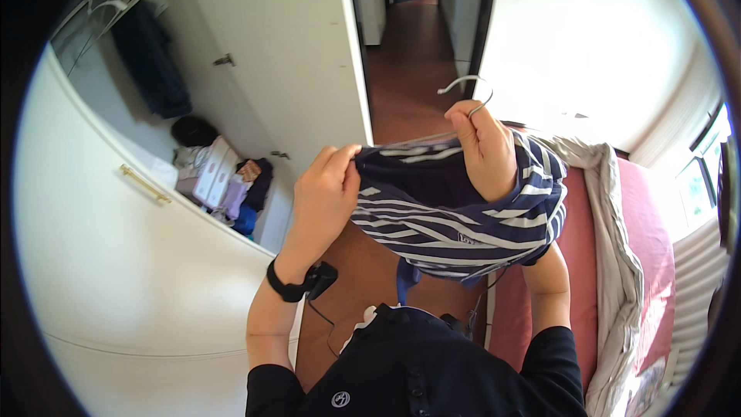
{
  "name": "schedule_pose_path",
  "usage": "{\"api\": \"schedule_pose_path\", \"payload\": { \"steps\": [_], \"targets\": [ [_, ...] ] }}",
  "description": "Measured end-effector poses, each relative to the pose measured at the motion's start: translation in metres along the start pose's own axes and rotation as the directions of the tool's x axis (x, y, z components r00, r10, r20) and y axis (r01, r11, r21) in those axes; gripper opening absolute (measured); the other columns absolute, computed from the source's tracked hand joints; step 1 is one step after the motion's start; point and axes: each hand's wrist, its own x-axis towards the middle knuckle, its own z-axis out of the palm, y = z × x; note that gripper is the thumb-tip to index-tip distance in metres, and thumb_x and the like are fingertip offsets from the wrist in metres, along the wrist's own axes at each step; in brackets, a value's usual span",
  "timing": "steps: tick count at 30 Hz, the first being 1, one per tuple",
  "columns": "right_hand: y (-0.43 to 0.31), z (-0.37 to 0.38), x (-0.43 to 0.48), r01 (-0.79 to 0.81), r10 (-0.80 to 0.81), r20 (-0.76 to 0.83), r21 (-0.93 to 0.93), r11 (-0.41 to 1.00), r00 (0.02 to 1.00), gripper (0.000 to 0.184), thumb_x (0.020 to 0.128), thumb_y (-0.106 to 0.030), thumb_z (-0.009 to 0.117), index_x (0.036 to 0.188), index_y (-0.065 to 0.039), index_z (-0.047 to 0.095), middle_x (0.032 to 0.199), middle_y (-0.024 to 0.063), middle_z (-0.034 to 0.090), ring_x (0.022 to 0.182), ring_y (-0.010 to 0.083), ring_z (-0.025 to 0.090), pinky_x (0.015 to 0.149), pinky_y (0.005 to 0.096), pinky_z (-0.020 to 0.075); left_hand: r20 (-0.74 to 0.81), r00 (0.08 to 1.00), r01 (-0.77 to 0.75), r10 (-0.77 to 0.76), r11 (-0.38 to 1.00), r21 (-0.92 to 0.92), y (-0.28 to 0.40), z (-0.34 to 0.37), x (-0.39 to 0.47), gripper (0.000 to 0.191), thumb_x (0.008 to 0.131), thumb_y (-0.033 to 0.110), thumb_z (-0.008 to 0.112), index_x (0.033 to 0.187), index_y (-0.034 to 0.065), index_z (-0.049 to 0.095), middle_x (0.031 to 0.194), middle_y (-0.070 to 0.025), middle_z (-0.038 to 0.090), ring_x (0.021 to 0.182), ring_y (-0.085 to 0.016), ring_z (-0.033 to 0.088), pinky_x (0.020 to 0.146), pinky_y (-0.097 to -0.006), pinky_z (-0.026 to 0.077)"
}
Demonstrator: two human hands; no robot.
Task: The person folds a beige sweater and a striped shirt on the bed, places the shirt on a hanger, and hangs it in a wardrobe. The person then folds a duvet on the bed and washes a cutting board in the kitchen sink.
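A navy and white striped garment (457,231) hangs bunched between my two hands, its opening facing up. My left hand (330,191) pinches the garment's edge at its left end. Through the opening comes my right hand (486,156), its forearm passing inside the garment, with the fingers closed around the neck of a clothes hanger (468,77). The hanger's hook sticks up above that hand. One thin arm of the hanger runs left along the garment's top edge; the rest is hidden by cloth and hand. A black strap with a small device circles my left wrist.
To the left stands a white wardrobe (133,278) with one door (278,40) open. Inside are dark trousers (150,61) on a rail, white drawers (215,171) and piled clothes. A bed (564,278) with a crumpled grey quilt (619,278) lies right; a hallway (408,69) opens ahead.
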Motion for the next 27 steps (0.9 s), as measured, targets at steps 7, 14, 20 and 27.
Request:
{"api": "schedule_pose_path", "payload": {
  "steps": [7, 14, 20, 27],
  "targets": [
    [-0.019, 0.028, 0.003, 0.297, -0.335, 0.078, 0.307, 0.904, 0.939, 0.005, 0.093, 0.000, 0.066, 0.093, 0.004, 0.062, 0.086, 0.0137, 0.065, 0.078, 0.0331, 0.061, 0.071, 0.0377, 0.0495, 0.106, 0.906, 0.416, -0.410, 0.820, -0.393, 0.043, -0.044, 0.003, 0.006, 0.089, -0.001, 0.064, 0.094, 0.0011, 0.068, 0.070, 0.0051, 0.059, 0.061, 0.000, 0.050, 0.055, -0.0178, 0.037],
    [-0.056, 0.054, 0.016, 0.285, -0.386, 0.095, 0.519, 0.806, 0.917, 0.006, 0.092, 0.000, 0.066, 0.094, 0.004, 0.062, 0.088, 0.0138, 0.065, 0.080, 0.0325, 0.062, 0.073, 0.0363, 0.0505, -0.119, 0.987, -0.063, 0.109, 0.939, 0.339, 0.051, -0.089, -0.005, 0.021, 0.084, 0.016, 0.078, 0.093, -0.0003, 0.068, 0.067, -0.0071, 0.056, 0.060, -0.024, 0.055, 0.056, -0.0314, 0.043],
    [-0.051, 0.098, 0.035, 0.514, -0.603, 0.035, 0.483, 0.709, 0.797, 0.041, 0.084, -0.011, 0.075, 0.118, 0.005, 0.060, 0.115, 0.0232, 0.061, 0.104, 0.0405, 0.061, 0.091, 0.0438, 0.0500, -0.042, 0.915, 0.402, -0.400, 0.908, 0.116, -0.003, -0.143, -0.036, 0.018, 0.093, 0.015, 0.071, 0.093, -0.0024, 0.068, 0.068, -0.0096, 0.055, 0.058, -0.016, 0.050, 0.056, -0.0298, 0.041],
    [0.018, 0.087, 0.043, 0.983, -0.944, 0.329, 0.171, 0.064, 0.004, 0.047, 0.088, -0.024, 0.065, 0.125, 0.005, 0.063, 0.133, 0.0280, 0.058, 0.126, 0.0431, 0.057, 0.107, 0.0475, 0.0461, -0.173, 0.906, 0.418, -0.387, 0.882, 0.219, -0.020, -0.209, -0.053, 0.018, 0.096, 0.011, 0.069, 0.089, -0.0045, 0.066, 0.068, 0.0023, 0.051, 0.061, -0.006, 0.041, 0.055, -0.0236, 0.033]
  ]
}}
